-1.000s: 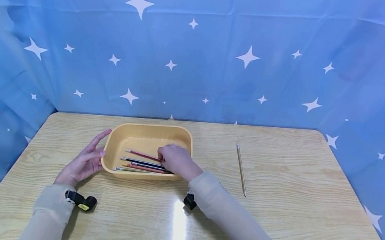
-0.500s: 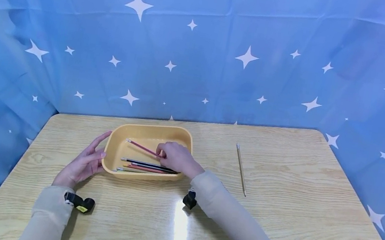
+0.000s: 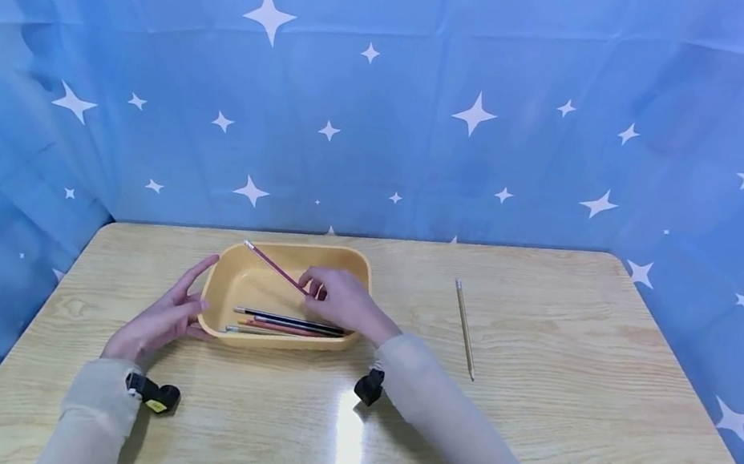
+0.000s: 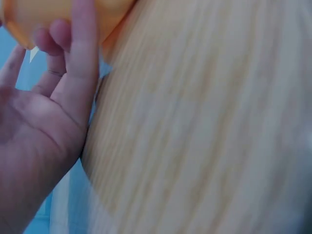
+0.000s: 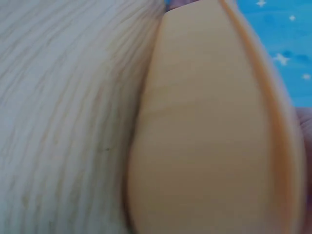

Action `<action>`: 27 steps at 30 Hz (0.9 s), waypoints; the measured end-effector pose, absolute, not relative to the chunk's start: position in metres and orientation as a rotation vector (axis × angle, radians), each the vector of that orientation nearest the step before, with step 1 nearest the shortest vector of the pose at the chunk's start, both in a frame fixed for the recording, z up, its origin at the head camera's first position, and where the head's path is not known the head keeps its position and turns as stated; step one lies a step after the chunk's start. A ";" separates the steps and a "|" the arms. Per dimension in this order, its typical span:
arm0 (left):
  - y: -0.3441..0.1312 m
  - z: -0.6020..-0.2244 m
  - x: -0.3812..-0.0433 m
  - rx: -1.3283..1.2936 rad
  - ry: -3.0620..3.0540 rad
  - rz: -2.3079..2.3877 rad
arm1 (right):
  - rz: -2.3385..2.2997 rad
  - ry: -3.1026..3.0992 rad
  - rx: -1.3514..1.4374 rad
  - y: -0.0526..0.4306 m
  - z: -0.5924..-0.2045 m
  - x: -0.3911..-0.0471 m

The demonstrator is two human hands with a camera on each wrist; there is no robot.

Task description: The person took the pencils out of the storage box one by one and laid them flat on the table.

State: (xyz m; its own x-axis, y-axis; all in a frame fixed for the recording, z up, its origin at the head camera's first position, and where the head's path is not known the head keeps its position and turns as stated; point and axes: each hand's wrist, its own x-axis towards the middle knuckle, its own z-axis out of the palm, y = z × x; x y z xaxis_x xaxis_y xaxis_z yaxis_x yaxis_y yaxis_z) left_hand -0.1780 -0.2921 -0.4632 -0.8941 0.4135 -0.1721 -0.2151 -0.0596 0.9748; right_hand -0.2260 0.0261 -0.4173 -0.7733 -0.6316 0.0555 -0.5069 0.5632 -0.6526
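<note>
In the head view my right hand [image 3: 346, 301] is over the inside of a yellow-orange plastic bin [image 3: 299, 250] and pinches a dark red pencil [image 3: 274, 268]. The pencil slants up to the left, its eraser end near the bin's back left rim. My left hand [image 3: 169, 313] rests on the bin's left end with fingers spread. In the left wrist view the left hand's fingers [image 4: 85, 53] touch the bin's outer wall [image 4: 114, 17]. Several more pencils lie along the bin's near side, a black pencil [image 3: 288, 319] among them. The bin's outer wall [image 5: 204, 122] hides the right hand's fingertips in the right wrist view.
A gold pencil [image 3: 465, 329] lies on the wooden table [image 3: 573, 394] to the right of the bin. A blue curtain with white stars [image 3: 389, 121] hangs behind the table and along its sides.
My right hand has lifted the dark red pencil from the other pencils, up and toward the back, its eraser end rising to the back rim. The left hand stays at the bin's left end.
</note>
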 end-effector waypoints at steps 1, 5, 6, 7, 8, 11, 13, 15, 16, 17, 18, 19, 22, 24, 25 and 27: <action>-0.292 -0.463 -0.178 0.203 1.824 1.986 | -1.048 2.610 -0.965 0.028 -0.415 -0.224; -0.291 -0.463 -0.177 0.185 1.881 1.940 | -1.281 2.585 -1.006 0.039 -0.398 -0.216; -0.291 -0.463 -0.177 0.184 1.891 1.934 | -1.338 2.572 -1.006 0.043 -0.394 -0.214; -0.291 -0.463 -0.177 0.185 1.893 1.933 | -1.390 2.556 -1.003 0.048 -0.391 -0.212; -0.291 -0.463 -0.177 0.190 1.887 1.936 | -1.433 2.538 -0.997 0.053 -0.388 -0.210; -0.291 -0.464 -0.177 0.196 1.874 1.944 | -1.527 2.491 -0.969 0.073 -0.385 -0.203; -0.290 -0.465 -0.177 0.196 1.872 1.942 | -1.549 2.482 -0.951 0.089 -0.385 -0.199; -0.289 -0.465 -0.176 0.190 1.875 1.940 | -1.537 2.499 -0.925 0.106 -0.389 -0.195; -0.289 -0.465 -0.176 0.181 1.874 1.941 | -1.522 2.512 -0.903 0.115 -0.391 -0.193; -0.289 -0.465 -0.176 0.175 1.872 1.943 | -1.504 2.526 -0.875 0.123 -0.393 -0.191; -0.289 -0.465 -0.175 0.168 1.875 1.943 | -1.486 2.537 -0.840 0.132 -0.394 -0.190; -0.289 -0.465 -0.175 0.161 1.878 1.943 | -1.467 2.546 -0.814 0.139 -0.397 -0.188; -0.290 -0.463 -0.175 0.163 1.880 1.944 | -1.444 2.571 -0.729 0.160 -0.403 -0.186; -0.290 -0.463 -0.176 0.176 1.881 1.942 | -1.433 2.590 -0.700 0.171 -0.406 -0.185; -0.290 -0.463 -0.176 0.181 1.878 1.943 | -1.425 2.598 -0.689 0.175 -0.408 -0.185; -0.289 -0.463 -0.176 0.193 1.866 1.949 | -1.412 2.618 -0.673 0.183 -0.411 -0.184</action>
State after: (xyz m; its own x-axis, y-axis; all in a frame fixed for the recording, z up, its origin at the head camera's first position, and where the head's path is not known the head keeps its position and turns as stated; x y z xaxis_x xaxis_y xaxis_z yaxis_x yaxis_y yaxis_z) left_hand -0.1758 -0.2890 -0.4626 -0.8965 0.3985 -0.1938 -0.2111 0.0006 0.9775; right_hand -0.1837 0.1829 -0.4106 -0.8987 -0.4204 0.1249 -0.3354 0.4753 -0.8134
